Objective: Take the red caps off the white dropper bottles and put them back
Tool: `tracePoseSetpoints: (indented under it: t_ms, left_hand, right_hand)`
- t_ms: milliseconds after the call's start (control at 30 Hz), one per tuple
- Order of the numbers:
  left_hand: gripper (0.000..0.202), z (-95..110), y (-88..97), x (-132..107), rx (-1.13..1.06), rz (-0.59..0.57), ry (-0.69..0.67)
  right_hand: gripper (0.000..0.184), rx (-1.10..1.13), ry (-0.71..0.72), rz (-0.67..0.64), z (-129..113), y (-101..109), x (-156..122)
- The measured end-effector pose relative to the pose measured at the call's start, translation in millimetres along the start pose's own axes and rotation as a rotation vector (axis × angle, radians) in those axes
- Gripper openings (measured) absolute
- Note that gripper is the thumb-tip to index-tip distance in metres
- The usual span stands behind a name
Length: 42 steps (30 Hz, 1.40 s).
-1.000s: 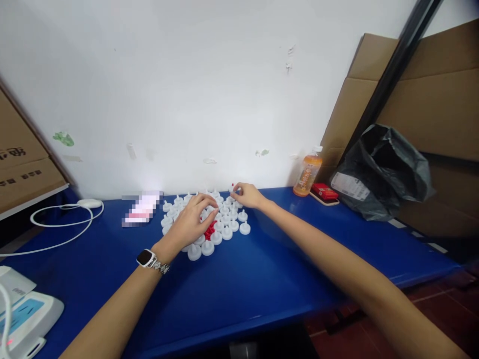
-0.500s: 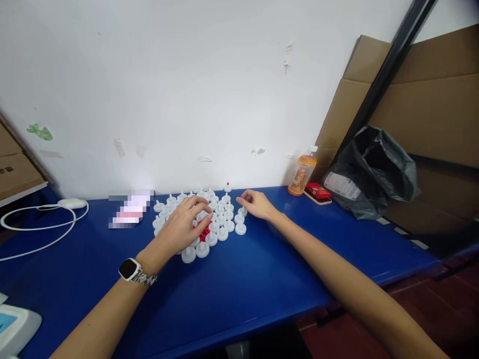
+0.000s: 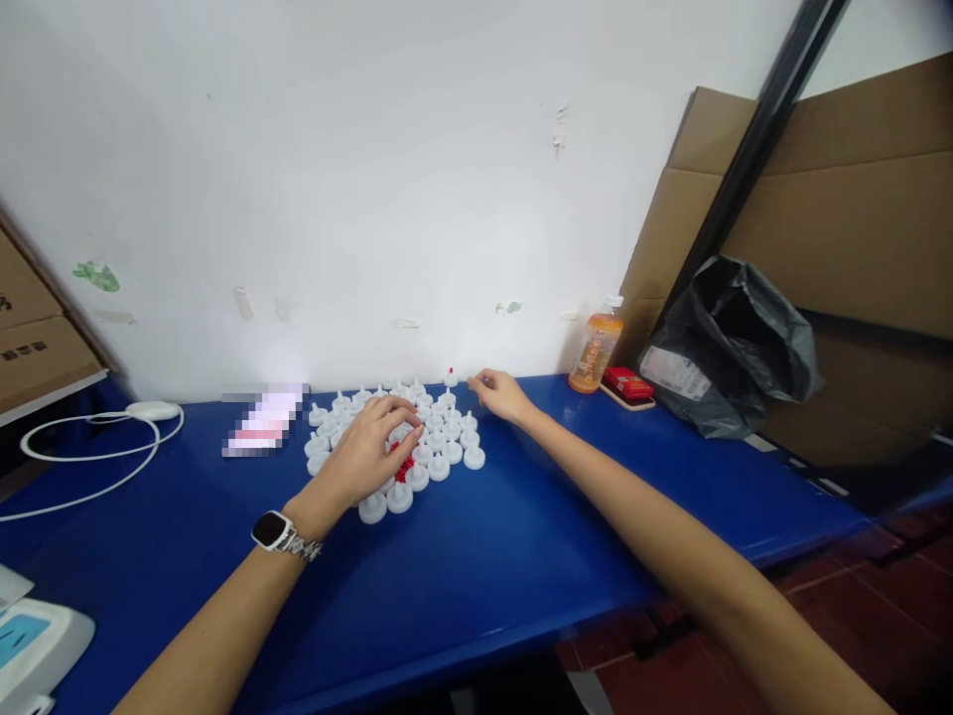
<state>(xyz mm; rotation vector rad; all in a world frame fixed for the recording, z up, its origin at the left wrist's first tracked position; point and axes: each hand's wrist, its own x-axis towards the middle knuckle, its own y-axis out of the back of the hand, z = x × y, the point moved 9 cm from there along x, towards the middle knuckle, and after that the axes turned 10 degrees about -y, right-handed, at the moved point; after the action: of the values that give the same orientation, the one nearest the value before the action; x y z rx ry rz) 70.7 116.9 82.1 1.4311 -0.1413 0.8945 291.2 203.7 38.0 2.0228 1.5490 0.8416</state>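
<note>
Caps (image 3: 438, 468) on the table (image 3: 476, 566), left of bottle (image 3: 597, 350) and bag (image 3: 719, 362).

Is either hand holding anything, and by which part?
It cannot be told: nothing held shows clearly at the right hand, or at the left hand over the white caps.

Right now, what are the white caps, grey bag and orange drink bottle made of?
White spouted caps: probably matte plastic; they're smooth and evenly coloured. Grey bag: likely thin, shiny plastic; it's crinkled with bright streaks. Orange drink bottle: seemingly clear plastic; the orange shows through, though glass is possible.
</note>
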Motion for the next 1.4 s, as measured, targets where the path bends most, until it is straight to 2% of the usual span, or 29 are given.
tracePoseSetpoints:
  t_ms: [133,267,400,533,700,800,867,967,1033,1133,1267,1333,1400]
  left_hand:
    - [0.017,-2.7,1.9,-0.4,-0.014,0.013,0.013]
    - [0.016,-3.5,2.0,2.3,-0.018,0.033,0.031]
    - [0.016,-4.7,5.0,5.9,-0.025,0.068,0.040]
    - [0.015,-7.3,13.5,3.5,-0.014,0.117,0.056]
    - [0.015,-5.6,18.8,-2.2,-0.019,0.142,0.048]
    - [0.015,-3.0,22.7,-5.8,-0.006,0.169,0.053]
    - [0.018,-1.8,26.1,-8.7,0.011,0.189,0.072]
    - [0.038,-1.6,30.1,-13.3,0.014,0.223,0.114]
    - [0.043,-1.8,28.2,-14.8,-0.012,0.212,0.127]
    - [0.031,2.1,21.3,-13.6,-0.071,0.151,0.088]
    - [0.027,15.1,22.2,-11.3,-0.093,0.134,0.019]
    - [0.027,23.9,23.9,-10.3,-0.093,0.129,-0.005]
    - [0.028,33.8,27.1,-9.2,-0.045,0.133,-0.047]
  right_hand:
    - [0.021,-0.171,-0.048,0.041,-4.5,-12.8,43.8]
    - [0.015,-0.244,-0.065,0.056,-15.8,-29.8,67.0]
    - [0.013,-0.251,-0.052,0.060,-21.4,-34.3,69.1]
    - [0.020,-0.222,-0.098,0.090,-17.8,-32.9,68.3]
    - [0.007,-0.101,-0.143,0.100,-21.7,-34.9,67.2]
    - [0.012,-0.013,-0.111,0.124,-34.1,-24.6,51.8]
    - [0.016,0.090,-0.068,0.101,-46.0,-18.8,30.6]
    - [0.026,0.452,0.031,-0.039,-69.7,-21.2,-14.9]
    - [0.035,0.628,0.070,-0.116,-83.3,-27.1,-46.4]
    - [0.040,0.594,0.124,-0.079,-95.0,-30.3,-80.9]
    - [0.039,0.399,0.278,-0.011,-106.6,-28.7,-101.7]
    - [0.040,0.440,0.300,-0.047,-108.3,-30.1,-104.6]
    - [0.043,0.604,0.250,-0.132,-108.0,-33.6,-105.3]
